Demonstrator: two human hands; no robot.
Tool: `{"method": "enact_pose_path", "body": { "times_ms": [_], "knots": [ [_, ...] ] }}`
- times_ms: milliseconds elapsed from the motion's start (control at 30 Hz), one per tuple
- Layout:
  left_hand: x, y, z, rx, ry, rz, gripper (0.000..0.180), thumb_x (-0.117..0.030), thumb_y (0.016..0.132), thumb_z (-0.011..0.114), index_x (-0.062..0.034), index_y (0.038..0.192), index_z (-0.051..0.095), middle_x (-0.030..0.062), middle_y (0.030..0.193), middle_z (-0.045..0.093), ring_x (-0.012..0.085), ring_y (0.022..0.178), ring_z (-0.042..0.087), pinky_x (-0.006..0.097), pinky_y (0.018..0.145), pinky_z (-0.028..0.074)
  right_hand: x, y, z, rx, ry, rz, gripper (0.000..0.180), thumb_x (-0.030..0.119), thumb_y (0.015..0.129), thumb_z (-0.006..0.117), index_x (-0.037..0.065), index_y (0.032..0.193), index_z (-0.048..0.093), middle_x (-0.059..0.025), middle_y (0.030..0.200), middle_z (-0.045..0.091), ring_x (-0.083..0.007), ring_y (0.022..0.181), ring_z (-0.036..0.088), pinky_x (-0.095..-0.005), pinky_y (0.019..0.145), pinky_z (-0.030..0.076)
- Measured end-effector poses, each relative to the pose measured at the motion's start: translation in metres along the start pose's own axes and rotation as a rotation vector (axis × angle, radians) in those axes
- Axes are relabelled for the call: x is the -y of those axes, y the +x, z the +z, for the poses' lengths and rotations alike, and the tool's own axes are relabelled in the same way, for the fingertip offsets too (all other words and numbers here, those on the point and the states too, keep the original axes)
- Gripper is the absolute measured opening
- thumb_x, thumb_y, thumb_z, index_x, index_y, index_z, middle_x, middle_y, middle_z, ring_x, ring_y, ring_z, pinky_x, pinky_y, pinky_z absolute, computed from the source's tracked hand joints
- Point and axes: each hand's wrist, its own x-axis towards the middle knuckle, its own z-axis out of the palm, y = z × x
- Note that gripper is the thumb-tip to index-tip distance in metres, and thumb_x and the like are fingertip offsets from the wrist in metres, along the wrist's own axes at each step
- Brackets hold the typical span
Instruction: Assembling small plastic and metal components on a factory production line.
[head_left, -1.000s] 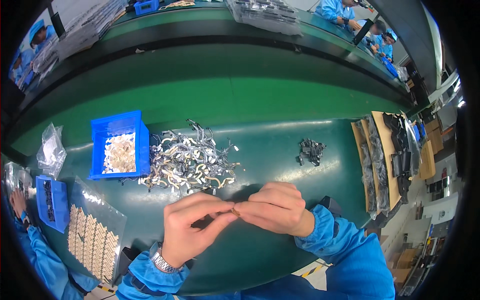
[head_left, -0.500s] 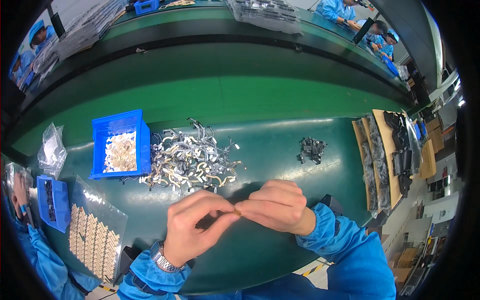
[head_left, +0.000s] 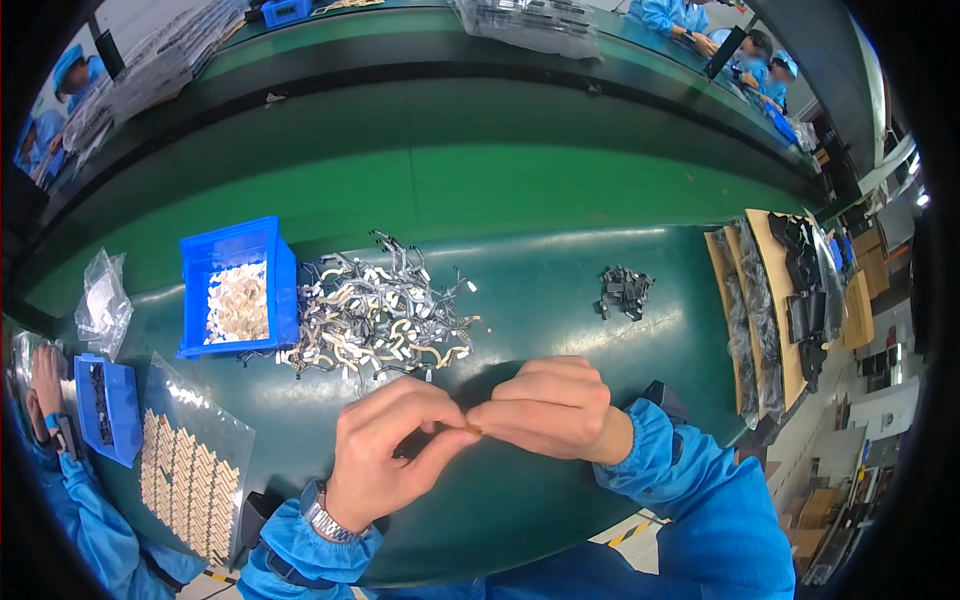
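Observation:
Over the near middle of the green table, my left hand (head_left: 392, 450) and my right hand (head_left: 548, 408) meet fingertip to fingertip. Pinched between them is a small brownish-tan piece (head_left: 473, 428), mostly covered by the fingers; its kind is too small to tell. Just beyond my left hand lies a tangled pile of short cable assemblies (head_left: 385, 315) with white connectors. Left of the pile, a blue bin (head_left: 285, 290) holds many small cream-coloured pieces (head_left: 238, 305). A little heap of black plastic parts (head_left: 625, 291) sits farther off, beyond my right hand.
To the left lie a clear sheet with rows of tan strips (head_left: 185, 485), a smaller blue bin (head_left: 124, 410) of dark parts and a plastic bag (head_left: 103, 303). A co-worker's hand (head_left: 47, 380) is at the left edge. Cardboard-backed stacks (head_left: 765, 320) stand at the right.
My two hands stay pinched together at almost the same spot. The view has shifted slightly, and the co-worker's hand at the left edge has moved a little.

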Motion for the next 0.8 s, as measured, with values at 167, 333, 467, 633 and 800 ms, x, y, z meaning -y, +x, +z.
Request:
{"method": "enact_pose_path", "body": {
  "times_ms": [167, 333, 467, 633, 800],
  "knots": [
    [-0.0003, -0.0003, 0.0019, -0.005, 0.009, 0.007, 0.018, -0.003, 0.076, 0.085, -0.0044, 0.087, 0.072, 0.0074, 0.083, 0.068, 0.0168, 0.066, 0.064, 0.028, 0.058, 0.052, 0.0005, -0.0007, -0.001, 0.0, 0.013, 0.0, 0.023, 0.008, 0.069, 0.085, 0.006, 0.089, 0.074, -0.0028, 0.083, 0.066, -0.0165, 0.058, 0.059, -0.0292, 0.049, 0.046],
    [0.0063, -0.0046, 0.0045, -0.032, 0.011, 0.05, 0.018, -0.003, 0.076, 0.086, -0.0039, 0.087, 0.071, 0.0073, 0.083, 0.068, 0.0168, 0.066, 0.064, 0.028, 0.057, 0.052, 0.0001, -0.0035, -0.001, 0.006, 0.011, 0.004, 0.023, 0.007, 0.069, 0.085, 0.006, 0.089, 0.074, -0.003, 0.084, 0.066, -0.0171, 0.059, 0.06, -0.0294, 0.049, 0.047],
    [0.0035, -0.0047, 0.0026, -0.032, 0.012, 0.012, 0.019, -0.004, 0.076, 0.086, -0.0042, 0.089, 0.073, 0.0076, 0.082, 0.067, 0.0169, 0.065, 0.064, 0.028, 0.057, 0.052, 0.0006, -0.0031, -0.0001, 0.01, 0.01, 0.01, 0.023, 0.008, 0.069, 0.085, 0.005, 0.089, 0.074, -0.0036, 0.084, 0.066, -0.0177, 0.06, 0.061, -0.0297, 0.05, 0.048],
    [0.0032, -0.0036, -0.0023, -0.086, 0.058, 0.023, 0.017, -0.005, 0.072, 0.088, -0.0054, 0.085, 0.078, 0.0075, 0.081, 0.068, 0.0173, 0.065, 0.065, 0.029, 0.056, 0.051, 0.0001, 0.0017, 0.0037, 0.014, 0.022, 0.024, 0.022, 0.007, 0.07, 0.084, 0.005, 0.088, 0.074, -0.0037, 0.083, 0.066, -0.0183, 0.061, 0.062, -0.03, 0.051, 0.049],
    [0.0008, 0.0016, -0.0006, -0.117, 0.208, 0.131, 0.017, -0.006, 0.07, 0.089, -0.0057, 0.081, 0.076, 0.0072, 0.077, 0.068, 0.0188, 0.064, 0.065, 0.029, 0.057, 0.05, -0.0017, 0.0032, 0.0012, -0.032, 0.003, 0.067, 0.018, 0.006, 0.072, 0.083, 0.007, 0.088, 0.074, -0.0027, 0.082, 0.066, -0.0179, 0.062, 0.064, -0.0306, 0.052, 0.05]
  ]
}}
